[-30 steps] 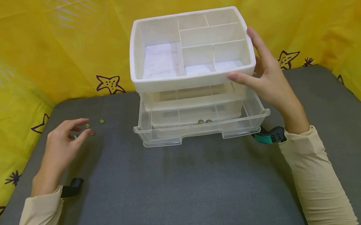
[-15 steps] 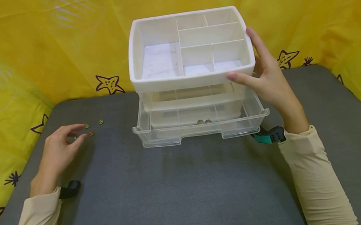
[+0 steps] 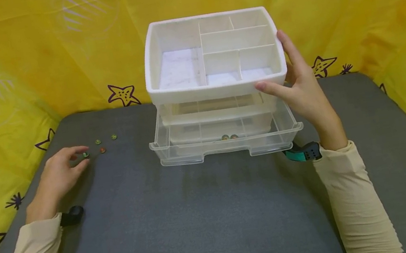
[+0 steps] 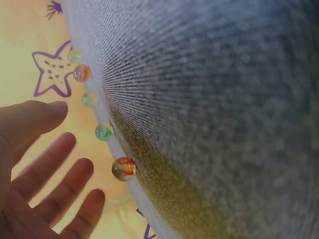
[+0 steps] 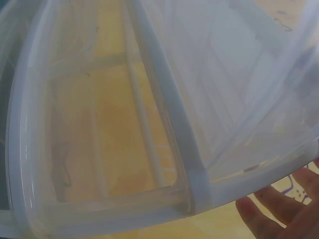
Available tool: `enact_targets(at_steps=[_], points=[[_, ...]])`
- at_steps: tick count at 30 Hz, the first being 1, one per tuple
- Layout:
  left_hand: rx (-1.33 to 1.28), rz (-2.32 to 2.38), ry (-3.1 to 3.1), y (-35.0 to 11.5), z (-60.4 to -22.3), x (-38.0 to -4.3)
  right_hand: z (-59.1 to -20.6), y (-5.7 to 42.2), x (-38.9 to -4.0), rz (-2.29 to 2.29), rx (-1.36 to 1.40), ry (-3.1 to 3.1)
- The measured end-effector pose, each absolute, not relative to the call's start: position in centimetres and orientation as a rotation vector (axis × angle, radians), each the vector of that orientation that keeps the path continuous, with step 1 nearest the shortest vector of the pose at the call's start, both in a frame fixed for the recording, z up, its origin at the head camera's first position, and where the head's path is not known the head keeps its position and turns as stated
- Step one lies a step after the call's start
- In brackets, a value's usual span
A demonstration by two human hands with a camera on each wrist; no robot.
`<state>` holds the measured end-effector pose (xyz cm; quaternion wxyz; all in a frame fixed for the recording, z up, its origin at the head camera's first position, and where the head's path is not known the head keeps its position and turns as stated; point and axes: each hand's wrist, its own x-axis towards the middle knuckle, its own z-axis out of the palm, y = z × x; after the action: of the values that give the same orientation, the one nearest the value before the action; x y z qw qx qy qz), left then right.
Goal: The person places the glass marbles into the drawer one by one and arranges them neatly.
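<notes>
- On my head view, the left hand (image 3: 59,175) is at the left part of the grey table (image 3: 203,225), thumb and forefinger apart with a moderate gap; I see nothing held in it.
- A green marble (image 3: 85,154) lies on the table in the gap by those fingertips. My left wrist view shows the fingers apart from it.
- Just beside it is a red-orange marble (image 4: 123,169), clear on the wrist view but mostly hidden by the hand from above.
- A little further right I have an orange marble (image 3: 102,150), with two yellowish-green marbles (image 3: 98,142) behind it.
- The right hand (image 3: 307,91) grips the right end of the white box (image 3: 217,90), thumb on the front rim, fingers along the side.
- Under the box's divided top, a clear drawer (image 3: 179,155) juts out towards me; two more marbles (image 3: 234,136) sit side by side near its front wall, colours too small for me to tell.
- Behind everything hangs a yellow cloth (image 3: 56,70) printed with starfish.
</notes>
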<state>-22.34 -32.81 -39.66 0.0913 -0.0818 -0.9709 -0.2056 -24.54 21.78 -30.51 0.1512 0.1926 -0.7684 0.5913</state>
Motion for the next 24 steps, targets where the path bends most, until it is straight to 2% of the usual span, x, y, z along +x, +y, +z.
enact_targets(at_steps=[24], points=[[-0.264,-0.540,-3.118,-34.9,-40.0,-22.6,-30.3,21.7,-24.5,1.710,0.548,-2.210]])
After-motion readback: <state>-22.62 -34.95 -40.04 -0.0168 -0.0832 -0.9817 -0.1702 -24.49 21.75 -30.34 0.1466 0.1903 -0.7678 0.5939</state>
